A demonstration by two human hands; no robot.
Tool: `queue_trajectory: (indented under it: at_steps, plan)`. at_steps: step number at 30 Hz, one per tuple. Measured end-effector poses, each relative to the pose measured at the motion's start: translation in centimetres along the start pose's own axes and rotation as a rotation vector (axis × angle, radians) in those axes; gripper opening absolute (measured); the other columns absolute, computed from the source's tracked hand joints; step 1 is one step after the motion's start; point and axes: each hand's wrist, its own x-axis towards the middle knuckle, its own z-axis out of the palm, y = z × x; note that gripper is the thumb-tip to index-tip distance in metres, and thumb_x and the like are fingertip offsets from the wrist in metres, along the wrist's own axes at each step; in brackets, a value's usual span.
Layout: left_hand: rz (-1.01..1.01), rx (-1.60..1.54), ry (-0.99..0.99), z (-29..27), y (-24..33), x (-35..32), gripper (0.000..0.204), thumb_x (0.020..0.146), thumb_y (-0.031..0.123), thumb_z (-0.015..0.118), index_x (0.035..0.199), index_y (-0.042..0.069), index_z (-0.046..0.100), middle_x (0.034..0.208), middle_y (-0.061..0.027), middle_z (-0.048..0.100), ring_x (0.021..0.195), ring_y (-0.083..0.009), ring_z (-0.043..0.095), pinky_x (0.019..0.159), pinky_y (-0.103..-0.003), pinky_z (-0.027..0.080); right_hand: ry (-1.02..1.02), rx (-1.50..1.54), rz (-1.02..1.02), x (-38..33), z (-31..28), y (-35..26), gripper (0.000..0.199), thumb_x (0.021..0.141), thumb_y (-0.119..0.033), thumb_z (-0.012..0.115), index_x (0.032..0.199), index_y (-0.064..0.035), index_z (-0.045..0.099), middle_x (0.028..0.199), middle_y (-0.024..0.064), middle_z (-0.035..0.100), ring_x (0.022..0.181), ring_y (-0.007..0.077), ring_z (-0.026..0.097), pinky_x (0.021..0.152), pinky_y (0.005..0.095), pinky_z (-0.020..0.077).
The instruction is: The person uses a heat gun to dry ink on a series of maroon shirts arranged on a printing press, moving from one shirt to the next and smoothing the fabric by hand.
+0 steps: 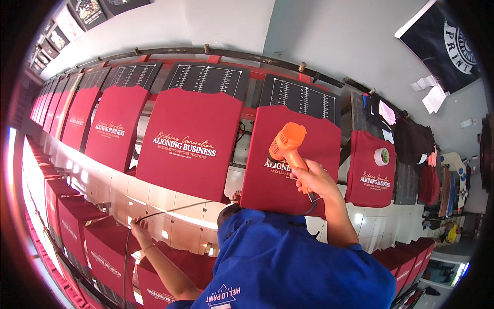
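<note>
My right hand (315,177) is wrapped round the handle of an orange hair dryer (289,146). The dryer hangs over a dark red T-shirt (314,135) with white and gold print, hiding part of that print. This shirt lies stretched on a black board (301,98) marked with white scales. A thin black cable (177,208) runs from around the dryer's handle toward the left. Low on the left, my left hand (142,233) holds the cable, its fingers curled round it.
More printed shirts (188,123) lie on boards in a row curving away left. A tape roll (381,156) rests on the shirt at right. Behind the boards runs a dark metal rail (247,55). Another row of shirts (105,242) stands at lower left. A black banner (440,44) hangs at upper right.
</note>
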Motion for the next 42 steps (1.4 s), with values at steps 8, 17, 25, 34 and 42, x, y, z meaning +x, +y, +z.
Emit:
queue_trajectory:
  at_steps: [8,17,25,34,42]
  plan:
    - [0.018,-0.264,0.017,9.0,-1.8,2.4,0.03,0.095,0.029,0.039,0.106,0.002,0.044,0.119,-0.0174,0.058,0.101,-0.0289,0.059,0.087,-0.038,0.051,0.014,0.034,0.072,0.6,1.1,-0.4,0.032,0.092,-0.018,0.06,0.115,0.0023,0.052,0.092,0.0064,0.059,0.066,0.0099,0.058,0.057,0.0276,0.0527]
    - [-0.034,-0.226,-0.022,15.7,-7.2,-2.8,0.032,0.1,0.031,0.039,0.101,0.0,0.046,0.121,-0.0185,0.054,0.123,-0.0315,0.051,0.1,-0.039,0.045,0.01,0.056,0.068,0.2,1.6,0.7,0.034,0.091,-0.017,0.061,0.117,0.0022,0.051,0.09,0.0053,0.058,0.065,0.0102,0.057,0.057,0.028,0.0519]
    - [0.1,0.095,0.004,23.8,-11.0,-11.0,0.07,0.104,0.047,0.028,0.13,-0.016,0.045,0.133,-0.0256,0.051,0.117,-0.0316,0.055,0.097,-0.041,0.046,-0.027,0.095,0.04,0.4,0.7,1.3,0.033,0.091,-0.017,0.062,0.115,0.0026,0.051,0.088,0.0047,0.057,0.065,0.0098,0.057,0.056,0.0275,0.052]
    - [0.171,0.183,0.075,24.0,-10.5,-11.8,0.068,0.104,0.043,0.031,0.123,-0.019,0.049,0.126,-0.0288,0.056,0.108,-0.0342,0.059,0.092,-0.04,0.049,-0.025,0.038,0.03,0.9,0.1,1.7,0.031,0.092,-0.02,0.06,0.111,0.0024,0.051,0.089,0.0056,0.059,0.066,0.0102,0.058,0.054,0.0265,0.0514]
    - [0.22,0.213,0.128,23.7,-11.3,-10.7,0.067,0.103,0.043,0.034,0.117,-0.021,0.052,0.117,-0.0314,0.06,0.1,-0.0369,0.062,0.087,-0.043,0.051,0.03,0.085,0.024,1.0,-0.3,1.4,0.031,0.093,-0.02,0.059,0.113,0.0011,0.05,0.084,0.0064,0.059,0.061,0.0106,0.058,0.052,0.0262,0.0496]
